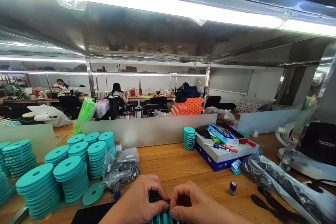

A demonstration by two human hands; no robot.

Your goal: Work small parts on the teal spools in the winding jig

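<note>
My left hand [143,199] is at the front edge of the wooden table, thumb and fingers closed over a row of teal foam discs [162,218] standing on edge. Close against it, my right hand [190,203] has thumb and forefinger pinched together above the same discs. Whatever lies between its fingertips is too small or hidden to name. Left of my hands, a clear plastic bag of small dark parts [126,168] lies beside a loose teal disc [93,194]. Several tall stacks of teal discs [70,178] fill the left side.
A short disc stack [189,139] stands by a box [223,154] bearing pens and a blue packet [223,134]. To the right are a small purple-capped jar [232,188], black scissors [270,204] and plastic-wrapped black items [283,182]. A low frosted divider [149,129] runs behind; a lit shelf hangs overhead.
</note>
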